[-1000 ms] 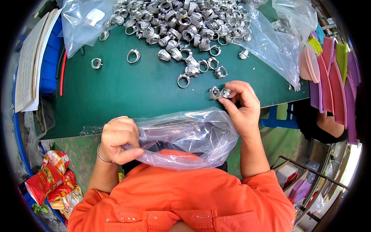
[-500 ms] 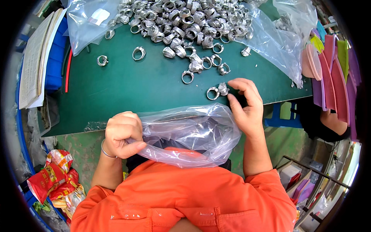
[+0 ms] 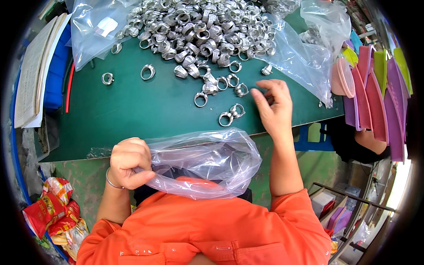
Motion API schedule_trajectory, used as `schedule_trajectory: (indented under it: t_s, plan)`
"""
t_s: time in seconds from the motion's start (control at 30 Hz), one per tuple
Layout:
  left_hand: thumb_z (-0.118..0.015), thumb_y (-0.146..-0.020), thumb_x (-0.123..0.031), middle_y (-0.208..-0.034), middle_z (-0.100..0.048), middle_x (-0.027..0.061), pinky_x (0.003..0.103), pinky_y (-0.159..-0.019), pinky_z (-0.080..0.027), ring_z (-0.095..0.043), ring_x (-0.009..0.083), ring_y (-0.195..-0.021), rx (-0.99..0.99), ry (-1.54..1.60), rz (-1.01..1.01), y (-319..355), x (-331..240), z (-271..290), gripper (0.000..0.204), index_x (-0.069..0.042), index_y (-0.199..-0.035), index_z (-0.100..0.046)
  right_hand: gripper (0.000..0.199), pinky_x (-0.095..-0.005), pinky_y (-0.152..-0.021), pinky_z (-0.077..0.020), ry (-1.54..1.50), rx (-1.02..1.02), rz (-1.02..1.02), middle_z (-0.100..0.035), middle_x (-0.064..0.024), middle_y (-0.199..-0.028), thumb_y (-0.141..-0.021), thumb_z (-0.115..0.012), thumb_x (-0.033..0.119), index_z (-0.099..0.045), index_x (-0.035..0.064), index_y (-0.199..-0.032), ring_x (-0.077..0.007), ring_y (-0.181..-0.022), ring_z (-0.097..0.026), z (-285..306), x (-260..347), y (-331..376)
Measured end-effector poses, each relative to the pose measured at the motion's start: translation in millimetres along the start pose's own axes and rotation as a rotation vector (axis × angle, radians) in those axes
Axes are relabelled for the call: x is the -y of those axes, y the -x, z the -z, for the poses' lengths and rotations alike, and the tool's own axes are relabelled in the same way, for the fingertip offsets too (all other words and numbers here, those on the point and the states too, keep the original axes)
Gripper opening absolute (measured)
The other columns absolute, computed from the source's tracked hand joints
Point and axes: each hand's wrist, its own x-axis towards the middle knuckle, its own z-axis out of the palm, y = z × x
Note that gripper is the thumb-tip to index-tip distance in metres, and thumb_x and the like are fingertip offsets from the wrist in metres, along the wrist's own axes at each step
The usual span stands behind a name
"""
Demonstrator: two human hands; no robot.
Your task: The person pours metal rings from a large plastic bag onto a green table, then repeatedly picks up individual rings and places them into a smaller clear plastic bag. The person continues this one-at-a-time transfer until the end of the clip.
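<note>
**Bagging metal rings at a green worktop**

Left hand point(image 3: 128, 164) gripping clear plastic bag point(image 3: 207, 163) at worktop's point(image 3: 132, 110) near edge. Right hand point(image 3: 274, 106), fingers loosely spread, empty, beside two rings point(image 3: 232, 114). Large ring heap point(image 3: 198, 31) along far edge: most apparently unbagged.

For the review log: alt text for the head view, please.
The left hand grips a clear plastic bag at a green table's edge; the open right hand hovers beside loose silver metal rings, below a large ring pile.
</note>
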Motion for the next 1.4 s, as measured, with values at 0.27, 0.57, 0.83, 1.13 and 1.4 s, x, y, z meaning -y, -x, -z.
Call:
schedule_trajectory:
  t_s: [0.27, 0.57, 0.83, 1.13, 1.4]
  plan:
    - [-0.075, -0.073, -0.019, -0.054, -0.054, 0.0022, 0.030, -0.048, -0.036, -0.054, 0.0188, -0.050, 0.000, 0.016, 0.014, -0.2, 0.3, 0.7, 0.029, -0.008, -0.057, -0.054, 0.020, -0.0371, -0.078, -0.0455, 0.126, -0.098, 0.146, -0.061, -0.0123, -0.089, -0.081, -0.071, 0.009, -0.065, 0.0038, -0.099, -0.0299, -0.084, -0.058, -4.5, -17.8, -18.7]
    - [-0.075, -0.072, -0.016, -0.054, -0.054, 0.0032, 0.030, -0.047, -0.036, -0.053, 0.0192, -0.049, -0.016, 0.039, 0.014, -1.1, 1.0, 0.9, 0.028, -0.007, -0.056, -0.055, 0.028, -0.0352, -0.079, -0.0472, -0.003, -0.057, -0.021, -0.063, -0.0122, -0.095, -0.075, -0.076, 0.007, -0.063, 0.0029, -0.100, -0.0265, -0.086, -0.060, -1.3, -19.7, -21.7]
    - [-0.076, -0.072, -0.016, -0.054, -0.054, 0.0030, 0.030, -0.047, -0.036, -0.054, 0.0194, -0.049, -0.006, 0.056, 0.018, -1.7, 0.0, 2.2, 0.028, -0.007, -0.056, -0.055, 0.014, -0.0304, -0.081, -0.0480, -0.136, 0.143, 0.069, -0.063, -0.0115, -0.100, -0.085, -0.066, 0.005, -0.067, 0.0016, -0.099, -0.0235, -0.093, -0.061, -14.2, 7.7, -19.3]
    - [-0.074, -0.076, -0.019, -0.054, -0.055, 0.0023, 0.030, -0.048, -0.038, -0.056, 0.0189, -0.050, -0.015, 0.029, -0.004, 0.3, -0.6, 2.4, 0.029, -0.008, -0.057, -0.055, 0.029, -0.0315, -0.083, -0.0468, 0.086, 0.267, 0.008, -0.058, -0.0099, -0.105, -0.068, -0.069, 0.007, -0.066, 0.0022, -0.097, -0.0230, -0.096, -0.058, -30.7, 3.6, -49.0]
    - [-0.078, -0.070, -0.013, -0.054, -0.054, 0.0037, 0.030, -0.047, -0.036, -0.053, 0.0193, -0.050, -0.015, 0.035, -0.031, 1.0, 2.8, 0.8, 0.027, -0.008, -0.056, -0.055, 0.023, -0.0394, -0.083, -0.0485, 0.080, -0.138, 0.302, -0.061, -0.0174, -0.106, -0.071, -0.064, -0.005, -0.065, 0.0020, -0.093, -0.0326, -0.096, -0.060, -13.3, 26.6, -22.3]
